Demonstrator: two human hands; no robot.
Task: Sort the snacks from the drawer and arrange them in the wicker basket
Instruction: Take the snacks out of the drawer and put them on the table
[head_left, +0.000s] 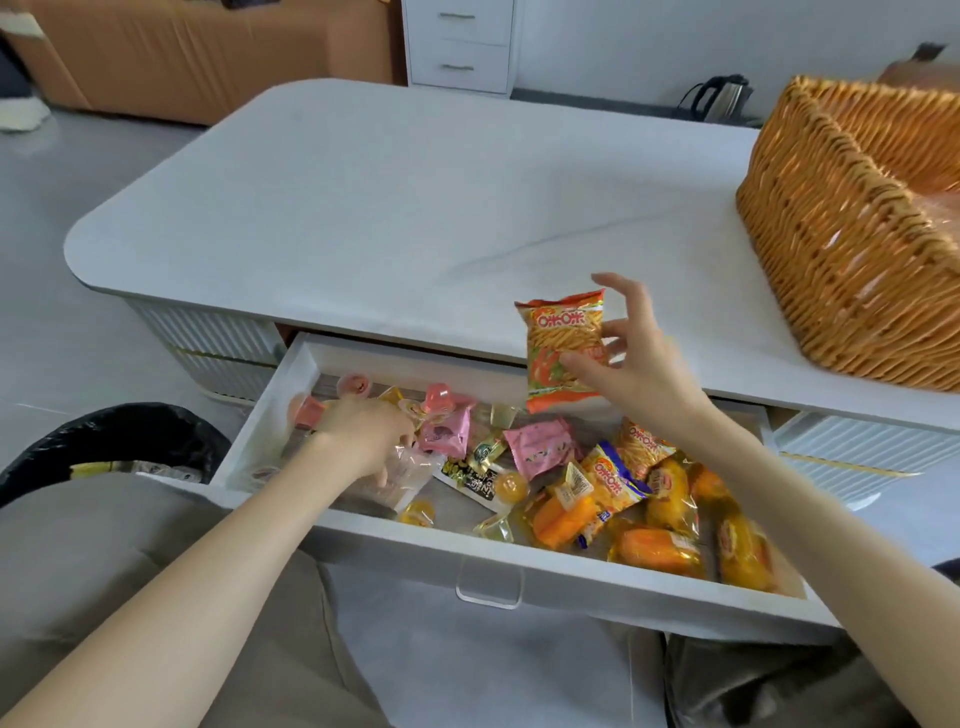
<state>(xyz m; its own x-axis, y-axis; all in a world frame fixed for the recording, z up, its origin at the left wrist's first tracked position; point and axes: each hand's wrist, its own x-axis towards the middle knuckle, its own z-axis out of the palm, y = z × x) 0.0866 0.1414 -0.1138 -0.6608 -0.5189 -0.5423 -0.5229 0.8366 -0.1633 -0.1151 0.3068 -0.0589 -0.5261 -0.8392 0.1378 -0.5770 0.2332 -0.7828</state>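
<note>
My right hand (631, 358) holds an orange packet of snack sticks (563, 348) upright above the open white drawer (488, 566). Down in the drawer's left part, my left hand (366, 434) rests palm down on a clear plastic packet (402, 475); whether it grips the packet I cannot tell. The drawer holds several snacks: pink packets (540, 447), jelly cups (511, 486), a second orange stick packet (641, 441), a blue-edged one (613, 480), and orange wrapped cakes (660, 551) at the right. The wicker basket (841, 244) stands on the table's right side.
The white marble-look table top (389, 208) stretches behind the drawer. A black bin with a bag (104, 447) sits at my left knee. A kettle (722, 98), a white cabinet (457, 44) and a brown sofa (182, 57) stand beyond the table.
</note>
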